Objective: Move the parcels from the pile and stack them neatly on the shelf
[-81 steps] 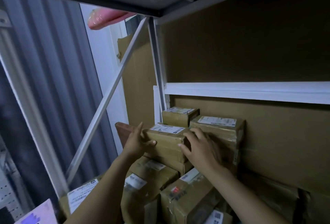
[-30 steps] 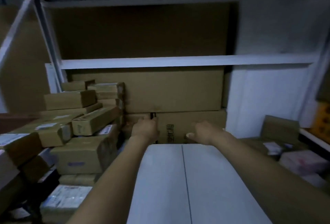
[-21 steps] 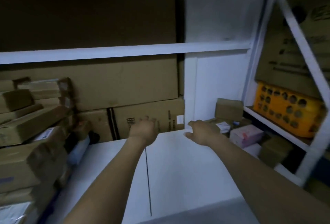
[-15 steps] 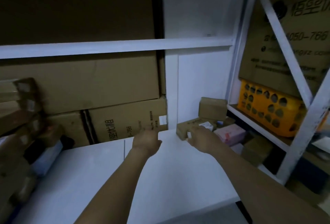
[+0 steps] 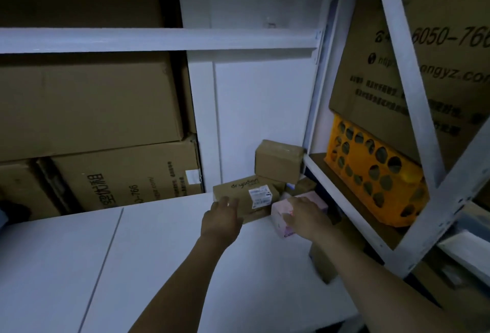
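Note:
A pile of parcels lies at the right end of the white shelf board. A flat brown parcel with a white label sits at its front. My left hand rests open against that parcel's left front corner. A pink parcel lies just right of it, with my right hand laid over its top, fingers spread, not closed round it. A smaller brown box stands on top at the back, against the wall. More small parcels sit behind, partly hidden.
Large cardboard cartons fill the back left behind the board. A white metal upright and diagonal brace stand on the right. Beyond them an orange perforated crate sits under a big printed carton.
My view swung right, away from the stacked parcels at the left. Both empty hands travelled across the bare board and now touch the parcels at the right end.

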